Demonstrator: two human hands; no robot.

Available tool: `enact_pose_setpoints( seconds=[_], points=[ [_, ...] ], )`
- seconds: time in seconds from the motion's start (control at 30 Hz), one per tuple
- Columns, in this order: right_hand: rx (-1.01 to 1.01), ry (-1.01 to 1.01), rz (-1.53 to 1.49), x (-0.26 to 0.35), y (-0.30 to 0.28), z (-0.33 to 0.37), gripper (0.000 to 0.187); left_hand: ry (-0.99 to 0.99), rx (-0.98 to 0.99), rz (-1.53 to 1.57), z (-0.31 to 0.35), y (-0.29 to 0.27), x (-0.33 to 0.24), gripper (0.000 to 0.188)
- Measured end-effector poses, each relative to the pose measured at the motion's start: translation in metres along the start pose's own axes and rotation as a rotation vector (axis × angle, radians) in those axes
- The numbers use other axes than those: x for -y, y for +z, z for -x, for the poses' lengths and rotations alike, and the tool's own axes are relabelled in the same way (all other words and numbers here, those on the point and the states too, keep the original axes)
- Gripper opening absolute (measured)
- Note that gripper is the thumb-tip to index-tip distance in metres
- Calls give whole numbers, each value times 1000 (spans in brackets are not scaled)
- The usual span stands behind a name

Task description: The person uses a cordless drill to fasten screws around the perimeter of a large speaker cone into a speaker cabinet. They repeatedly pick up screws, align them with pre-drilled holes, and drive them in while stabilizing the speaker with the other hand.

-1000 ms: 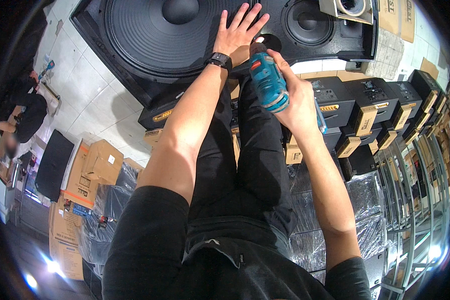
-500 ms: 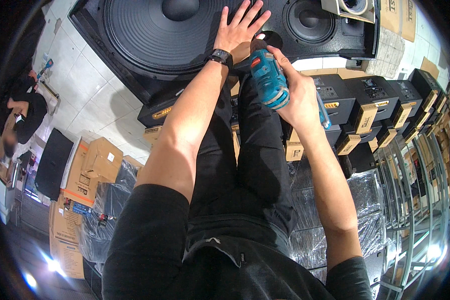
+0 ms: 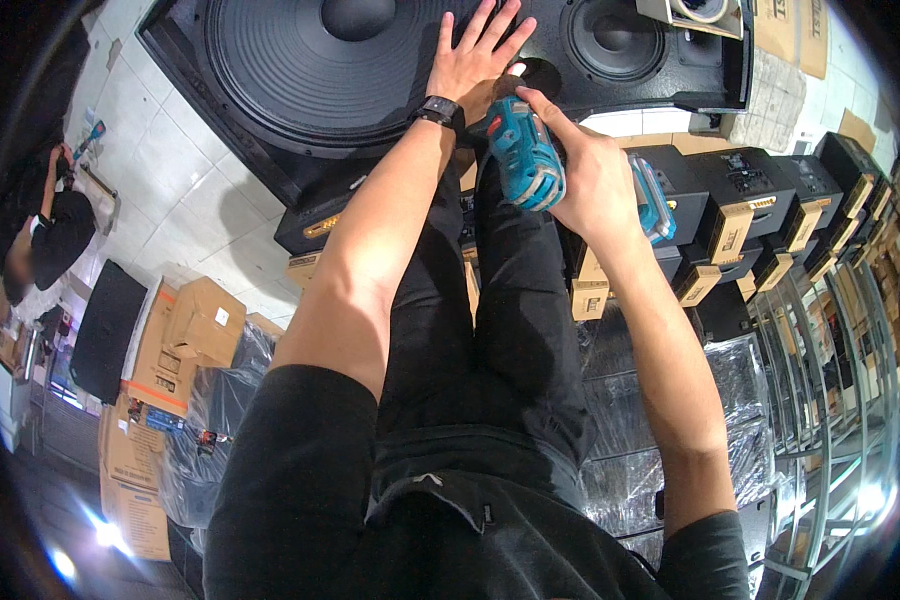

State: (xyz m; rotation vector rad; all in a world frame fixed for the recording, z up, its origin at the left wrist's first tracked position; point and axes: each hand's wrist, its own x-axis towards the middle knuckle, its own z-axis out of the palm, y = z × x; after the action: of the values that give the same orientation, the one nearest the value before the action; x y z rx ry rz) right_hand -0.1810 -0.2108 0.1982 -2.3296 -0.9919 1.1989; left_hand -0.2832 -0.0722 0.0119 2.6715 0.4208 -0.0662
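Observation:
A large black speaker cabinet (image 3: 660, 100) lies face up in front of me. It holds a big ribbed speaker cone (image 3: 270, 70) on the left and a smaller cone (image 3: 616, 38) on the right. With fingers spread, my left hand (image 3: 473, 62) rests flat on the cabinet between the two cones. My right hand (image 3: 592, 170) grips a teal cordless drill (image 3: 525, 155) by its handle. The drill's front end points at the cabinet beside my left hand, near a dark round opening (image 3: 542, 76). Its tip is hidden from me.
Black amplifier-like boxes (image 3: 740, 180) with small cartons stand in rows on the right, near metal racking (image 3: 820, 420). Cardboard boxes (image 3: 205, 320) and plastic-wrapped goods (image 3: 210, 430) are stacked at the lower left. Another person (image 3: 55, 225) bends over at the far left on the tiled floor.
The drill has tilted and shifted slightly left, so more of its battery end shows past my right wrist. My left hand stays nearly in place. The other person's arm has moved.

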Motion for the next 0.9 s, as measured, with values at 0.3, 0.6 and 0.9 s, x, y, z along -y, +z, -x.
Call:
enact_pose_setpoints(
  seconds=[0.3,0.6,0.9],
  points=[
    [-5,-48,67,2,-4,-8,75,-20,66,15,0,-10,2,80],
    [-18,-33,18,-2,-6,-9,71,-249,-227,1220,59,-158,-71,32],
    [-46,18,-26,3,0,-7,70,-399,-509,780,37,-137,-122,26]
  ],
)
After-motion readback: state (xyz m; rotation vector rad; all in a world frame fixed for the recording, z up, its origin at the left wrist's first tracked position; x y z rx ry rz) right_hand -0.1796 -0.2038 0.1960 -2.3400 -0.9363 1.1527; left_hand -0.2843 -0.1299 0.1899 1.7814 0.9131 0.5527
